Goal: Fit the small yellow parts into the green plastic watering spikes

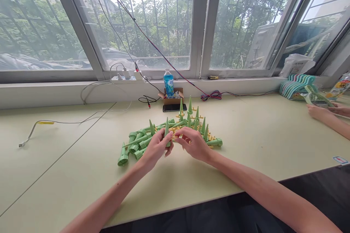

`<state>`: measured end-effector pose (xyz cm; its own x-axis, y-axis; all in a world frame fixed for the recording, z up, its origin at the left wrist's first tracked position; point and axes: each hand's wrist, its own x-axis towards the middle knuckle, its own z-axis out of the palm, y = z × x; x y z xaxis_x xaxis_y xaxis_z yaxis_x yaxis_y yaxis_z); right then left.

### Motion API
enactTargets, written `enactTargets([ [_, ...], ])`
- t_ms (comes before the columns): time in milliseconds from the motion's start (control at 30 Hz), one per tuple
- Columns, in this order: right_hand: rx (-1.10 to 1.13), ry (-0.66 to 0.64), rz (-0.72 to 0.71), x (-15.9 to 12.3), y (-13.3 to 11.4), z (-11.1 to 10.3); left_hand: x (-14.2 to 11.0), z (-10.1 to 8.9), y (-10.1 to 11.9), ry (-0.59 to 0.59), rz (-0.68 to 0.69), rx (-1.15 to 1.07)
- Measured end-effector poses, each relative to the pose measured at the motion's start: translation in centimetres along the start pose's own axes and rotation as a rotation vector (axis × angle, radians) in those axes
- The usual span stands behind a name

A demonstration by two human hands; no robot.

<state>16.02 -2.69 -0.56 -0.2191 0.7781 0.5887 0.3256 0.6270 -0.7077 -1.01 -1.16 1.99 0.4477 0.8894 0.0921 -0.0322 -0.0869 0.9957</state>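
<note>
My left hand (158, 146) is closed round a green plastic watering spike (167, 128), its point turned up. Close beside it, my right hand (195, 143) has its fingertips pinched together at a small yellow plastic piece (173, 136), partly hidden by the fingers. Behind both hands lies a heap of green spikes (140, 139), several on their sides at the left. More spikes stand point up (190, 106) at the back and right, some with yellow pieces through them. Loose yellow pieces (210, 137) lie among them.
A blue-labelled bottle (168, 84) stands by a small open carton (179, 94), with a black phone (174, 107) in front. Cables (212, 95) run along the sill, and a white cable (82, 121) crosses the left side. At the right, another person's hands (318, 112) hold a packet near teal plastic items (296, 86).
</note>
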Motion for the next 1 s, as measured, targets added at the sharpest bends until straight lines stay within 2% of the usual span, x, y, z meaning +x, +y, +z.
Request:
enactTargets([
  [1000, -0.036, 0.009, -0.052, -0.09, 0.89, 0.24, 0.19, -0.3, -0.65, 0.003, 0.049, 0.133],
])
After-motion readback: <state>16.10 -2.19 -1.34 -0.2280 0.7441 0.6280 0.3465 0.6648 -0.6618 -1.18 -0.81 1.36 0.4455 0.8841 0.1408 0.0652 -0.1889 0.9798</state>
